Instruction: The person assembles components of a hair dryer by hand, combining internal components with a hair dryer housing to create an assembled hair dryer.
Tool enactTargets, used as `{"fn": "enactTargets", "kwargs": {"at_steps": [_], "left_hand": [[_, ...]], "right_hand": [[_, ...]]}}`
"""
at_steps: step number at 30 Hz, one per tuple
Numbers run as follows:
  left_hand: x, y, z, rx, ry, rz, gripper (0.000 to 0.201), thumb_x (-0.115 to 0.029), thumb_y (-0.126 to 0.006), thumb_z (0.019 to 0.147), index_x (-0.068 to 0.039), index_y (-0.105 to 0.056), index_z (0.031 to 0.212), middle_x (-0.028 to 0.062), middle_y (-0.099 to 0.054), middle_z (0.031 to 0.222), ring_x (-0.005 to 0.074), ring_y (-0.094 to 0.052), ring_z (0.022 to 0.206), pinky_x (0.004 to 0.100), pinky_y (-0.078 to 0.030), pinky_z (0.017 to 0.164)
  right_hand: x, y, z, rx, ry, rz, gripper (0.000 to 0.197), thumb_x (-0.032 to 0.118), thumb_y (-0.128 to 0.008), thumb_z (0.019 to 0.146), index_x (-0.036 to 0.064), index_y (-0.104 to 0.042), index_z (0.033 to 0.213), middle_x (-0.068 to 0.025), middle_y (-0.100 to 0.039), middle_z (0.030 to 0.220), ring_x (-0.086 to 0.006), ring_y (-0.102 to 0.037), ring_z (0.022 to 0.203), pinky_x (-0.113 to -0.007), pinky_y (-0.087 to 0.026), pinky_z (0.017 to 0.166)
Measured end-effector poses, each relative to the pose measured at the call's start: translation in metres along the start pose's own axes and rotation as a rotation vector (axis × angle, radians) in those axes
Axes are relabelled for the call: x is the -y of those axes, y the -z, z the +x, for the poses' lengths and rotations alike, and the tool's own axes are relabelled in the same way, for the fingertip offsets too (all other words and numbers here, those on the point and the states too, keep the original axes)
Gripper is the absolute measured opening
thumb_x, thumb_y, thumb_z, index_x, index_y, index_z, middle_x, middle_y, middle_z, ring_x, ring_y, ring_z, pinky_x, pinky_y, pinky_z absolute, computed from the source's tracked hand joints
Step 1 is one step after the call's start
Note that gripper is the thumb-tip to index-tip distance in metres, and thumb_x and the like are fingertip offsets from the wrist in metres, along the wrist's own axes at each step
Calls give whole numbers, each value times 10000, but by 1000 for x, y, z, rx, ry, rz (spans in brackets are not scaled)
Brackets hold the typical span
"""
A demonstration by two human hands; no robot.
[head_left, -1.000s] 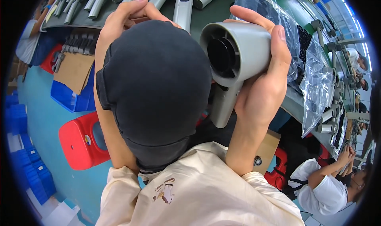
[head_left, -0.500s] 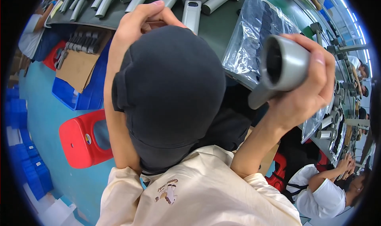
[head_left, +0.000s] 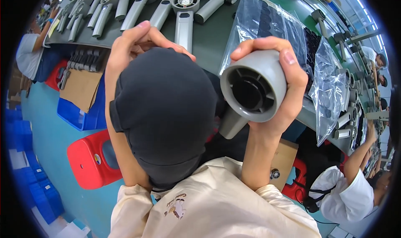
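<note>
My right hand (head_left: 288,83) is wrapped round the head of a grey handheld fan (head_left: 249,92). The fan's round opening, with a black hub and short ribs, faces up toward the camera, and its handle slants down to the left. At the left, my left hand (head_left: 129,44) is raised near the table edge with its fingers curled. A black cap (head_left: 167,108) hides the lower part of that hand, so what lies in it does not show. Just beyond stands a row of grey handheld fans (head_left: 184,27) on the dark green table (head_left: 209,35).
Clear plastic bags (head_left: 267,29) with dark parts lie on the table at the right. A red stool (head_left: 90,163) and a blue bin (head_left: 94,112) with cardboard stand at the left. An open carton (head_left: 286,154) is by my right elbow. Other people (head_left: 342,192) sit along the table.
My right hand has brought the fan leftward, closer to the cap, and turned its opening more toward the camera. My left hand has shifted slightly left and down, still curled.
</note>
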State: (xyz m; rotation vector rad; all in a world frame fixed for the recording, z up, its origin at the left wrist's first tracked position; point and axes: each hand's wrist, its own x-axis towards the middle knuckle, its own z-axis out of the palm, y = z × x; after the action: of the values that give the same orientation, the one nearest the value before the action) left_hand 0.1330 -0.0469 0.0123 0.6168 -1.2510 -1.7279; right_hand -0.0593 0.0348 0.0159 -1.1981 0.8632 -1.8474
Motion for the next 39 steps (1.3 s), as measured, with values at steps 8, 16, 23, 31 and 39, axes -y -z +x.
{"fn": "enactTargets", "kwargs": {"at_steps": [8, 16, 23, 31, 39], "left_hand": [[-4, -1, 0, 2, 2, 32, 509, -312, -312, 931, 34, -606, 700, 254, -643, 808, 294, -627, 745, 339, -486, 796], [-4, 17, 3, -34, 40, 162, 489, -326, -367, 914, 45, -628, 732, 151, -670, 792, 150, -595, 709, 223, -415, 710], [-1, 4, 3, -88, -16, 237, 469, -308, -355, 917, 37, -591, 705, 271, -638, 785, 317, -640, 740, 356, -503, 775], [-8, 9, -5, -39, 53, -31, 505, -339, -352, 918, 59, -612, 749, 260, -659, 841, 250, -647, 747, 296, -486, 769], [-52, 5, -37, -590, -523, 844, 361, -212, -378, 972, 65, -582, 1079, 179, -607, 1136, 228, -575, 1073, 336, -414, 952]], "right_hand": [[-1, -1, 5, 62, 73, -49, 364, 282, -363, 898, -24, -550, 963, -223, -614, 864, -236, -593, 756, -296, -486, 691], [-4, -18, 10, 170, 716, -539, 234, 180, -466, 845, -34, -541, 902, -226, -619, 828, -230, -597, 702, -308, -480, 691], [-2, -29, 0, -82, 697, -538, 160, 132, -524, 821, -25, -552, 814, -192, -626, 794, -220, -602, 705, -315, -487, 683], [21, 14, 1, -94, 197, 75, 227, 173, -516, 843, -28, -547, 945, -206, -560, 933, -255, -583, 784, -332, -510, 620], [10, 17, -4, -23, -574, 1224, 455, 390, -381, 941, -13, -587, 981, -219, -571, 943, -353, -591, 748, -402, -505, 436]]}}
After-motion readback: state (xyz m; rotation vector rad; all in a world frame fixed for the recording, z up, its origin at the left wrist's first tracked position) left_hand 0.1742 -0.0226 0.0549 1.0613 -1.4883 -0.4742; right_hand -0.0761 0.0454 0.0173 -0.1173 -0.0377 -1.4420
